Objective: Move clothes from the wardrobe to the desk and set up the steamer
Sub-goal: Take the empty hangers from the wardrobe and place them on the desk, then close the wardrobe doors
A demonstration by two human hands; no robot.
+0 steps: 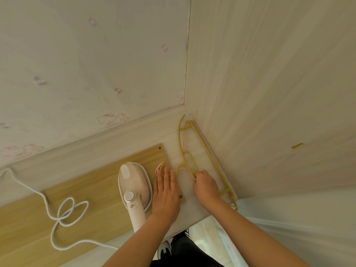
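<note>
Fingers (198, 176) of the right hand (206, 186) are curled round stacked yellow-green and pink plastic hangers (185, 153) in the corner of the pale desk (192, 211). The left hand (165, 191) is held flat, fingers straight, just beside a white handheld steamer (133, 189).

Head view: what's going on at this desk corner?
A person's right hand grips a stack of yellow-green and pink plastic hangers lying on the pale desk against the side wall. The left hand, fingers straight, is by their hooks. A white handheld steamer lies beside it on a light wooden board, its white cord looped to the left.
</note>
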